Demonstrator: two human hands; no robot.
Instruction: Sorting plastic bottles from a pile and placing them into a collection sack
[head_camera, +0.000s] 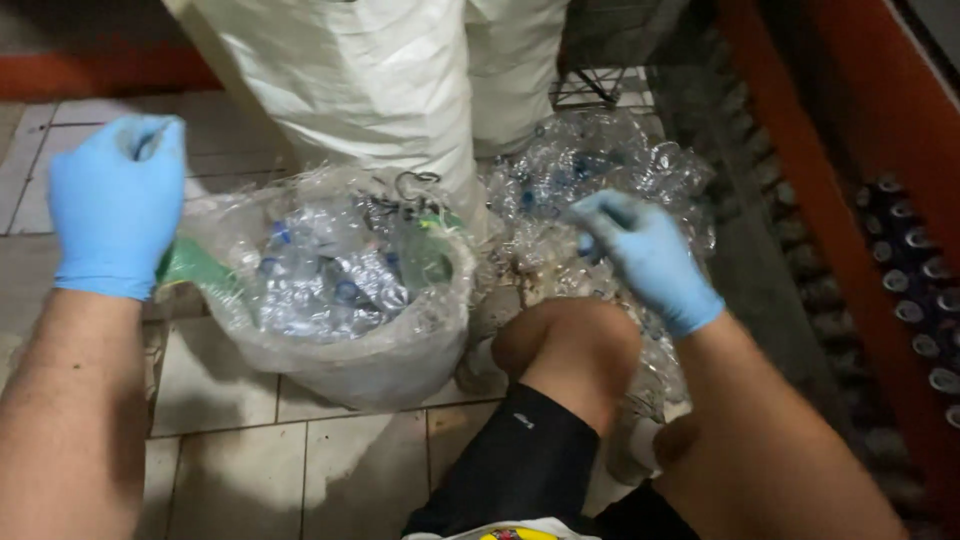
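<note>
A tiled floor (230, 470) of pale squares with dark grout runs under everything, with a red-orange frame (850, 130) along the right. The left hand (117, 205), in a blue glove, is raised with its back to the camera and its fingers curled shut; what they grip is hidden, though a green bottle (195, 270) shows just beneath the wrist, touching the rim of a clear bag (390, 365). That bag stands open on the floor, filled with crushed clear bottles (330, 285) with blue caps. The right hand (645, 255), also gloved in blue, reaches over the bare knee (570, 345) with fingers bent and pinched together against a pile (600, 165) of crumpled clear plastic bottles beside the bag; whether it holds one is too blurred to tell. Behind both stand tall white sacks (370, 80). Rows of dark bottle tops (920, 290) sit inside the frame on the right.
</note>
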